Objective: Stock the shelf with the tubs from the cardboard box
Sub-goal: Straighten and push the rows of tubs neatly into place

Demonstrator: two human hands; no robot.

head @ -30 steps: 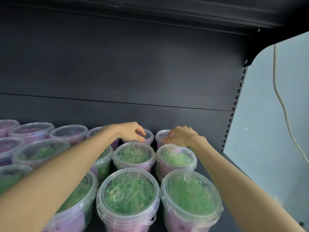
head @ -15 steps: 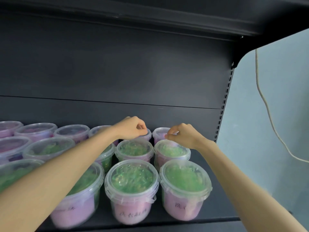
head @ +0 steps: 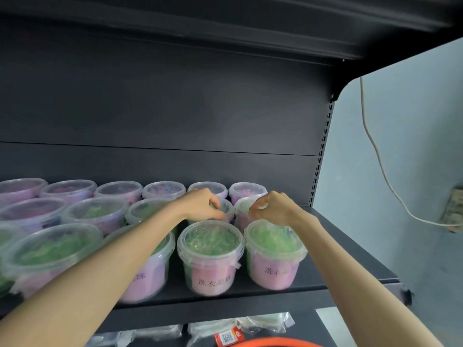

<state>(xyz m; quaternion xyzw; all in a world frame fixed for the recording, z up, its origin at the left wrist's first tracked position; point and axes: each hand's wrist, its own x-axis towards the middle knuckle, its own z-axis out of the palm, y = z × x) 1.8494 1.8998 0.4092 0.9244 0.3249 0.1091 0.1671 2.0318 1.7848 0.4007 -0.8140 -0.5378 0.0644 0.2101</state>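
Several clear tubs with green and purple contents stand in three rows on the black shelf (head: 350, 259). My left hand (head: 203, 205) hovers with curled fingers over the lid of a middle-row tub (head: 226, 209), and its thumb lies along the near rim. My right hand (head: 273, 209) is beside it with fingers curled over the rightmost middle-row tub (head: 241, 205). Neither hand lifts a tub. In front of my hands stand two front-row tubs (head: 210, 251) (head: 274, 251). The cardboard box is out of view.
A bare strip of shelf runs along the right edge beside the tubs. The shelf's dark back panel (head: 175, 108) rises behind them and a top panel hangs overhead. A white cable (head: 375, 151) hangs on the wall at the right. Packets (head: 225, 333) lie on the shelf below.
Both hands have drawn back from the back-row tubs to over the middle row. The view has pulled away and now shows the shelf's front edge and the shelf below.
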